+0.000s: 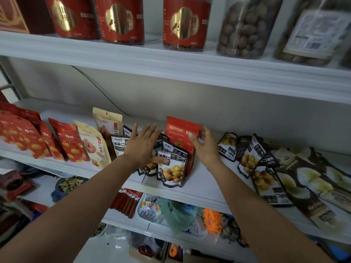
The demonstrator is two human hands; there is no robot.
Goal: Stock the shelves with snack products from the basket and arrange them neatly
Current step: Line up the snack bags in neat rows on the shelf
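Two hands work the middle shelf (201,188). At far left, red pouches (22,137) and then beige pouches (95,147) stand leaning in rows. Next I see the left hand (141,145) spread flat, fingers apart, laid over the tops of the dark chestnut pouches (171,168), which crowd toward the shelf's front edge. Just behind them stands an orange-red pouch (180,130). The right hand (206,147) holds its right edge, thumb on the face and fingers curled behind. Further right, fallen dark pouches (248,158) lie overlapping. The basket is not in view.

Risks, as I judge them:
- The foremost chestnut pouch sits near the lip, so a forward push from the left palm could tip it onto the lower shelves.
- The orange-red pouch touches its neighbours, so dragging it sideways could topple them.
- A lean passed leftward could knock down the beige row in turn.
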